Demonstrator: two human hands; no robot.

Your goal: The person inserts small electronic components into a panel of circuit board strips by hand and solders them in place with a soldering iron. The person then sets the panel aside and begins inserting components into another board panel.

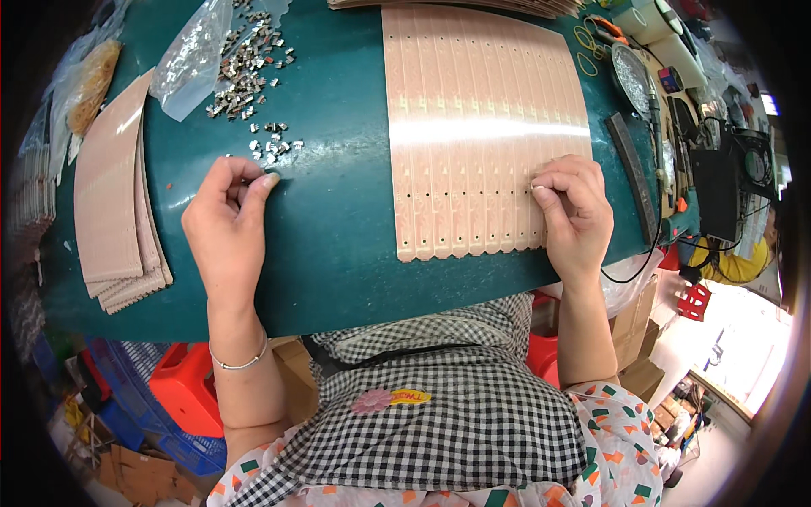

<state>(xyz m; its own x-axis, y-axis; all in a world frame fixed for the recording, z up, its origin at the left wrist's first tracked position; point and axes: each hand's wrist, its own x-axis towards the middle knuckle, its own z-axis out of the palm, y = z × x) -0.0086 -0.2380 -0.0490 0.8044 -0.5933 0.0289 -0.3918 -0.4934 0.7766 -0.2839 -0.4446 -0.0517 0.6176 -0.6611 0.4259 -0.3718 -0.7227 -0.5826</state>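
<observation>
A pale pink circuit board panel [473, 152], divided into long narrow strips with rows of small holes, lies flat on the green table [338, 211]. My right hand [577, 215] is over its right edge, thumb and fingertips pinched together; anything between them is too small to make out. My left hand [226, 220] hovers left of the panel, with thumb and index finger pressed together. Whatever it may hold is hidden. Just beyond its fingertips lie several loose small silver components with pins [272, 145], and a larger pile of the same parts [245, 80] spreads farther back.
A clear plastic bag [193, 63] lies beside the pile. Stacked pink panels [110, 194] stand at the left, more panels [473, 7] at the far edge. On the right are a dark bar [632, 173], a black cable [629, 275], orange-handled cutters [606, 29] and rubber bands [585, 51].
</observation>
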